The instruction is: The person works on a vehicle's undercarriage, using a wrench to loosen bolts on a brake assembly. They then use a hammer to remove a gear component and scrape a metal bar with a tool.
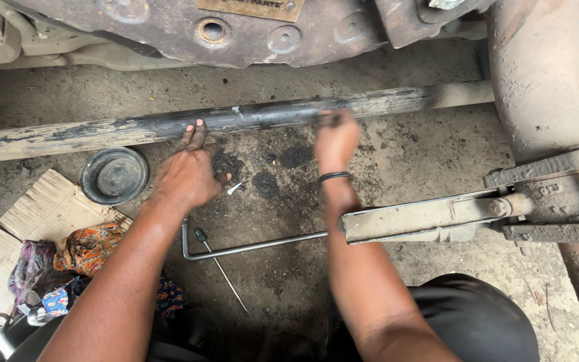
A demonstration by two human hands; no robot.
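Note:
A long dirty metal shaft (263, 117), blackened with grease in the middle, lies across the concrete floor under a rusty vehicle underside (236, 30). My left hand (187, 171) rests flat on the ground, its fingertips touching the shaft's near side. My right hand (335, 139), with a black band on the wrist, is up against the shaft further right; its fingers look blurred and curled at the shaft. I cannot tell if they wrap around it.
A round black cap (114, 174) lies left of my left hand. An L-shaped steel wrench (236, 249) and a thin screwdriver (226, 275) lie between my arms. A small bolt (234, 188) sits near. Leaf springs (437, 218) reach in from the right. Cardboard (41, 214) and colourful rags (88, 248) lie left.

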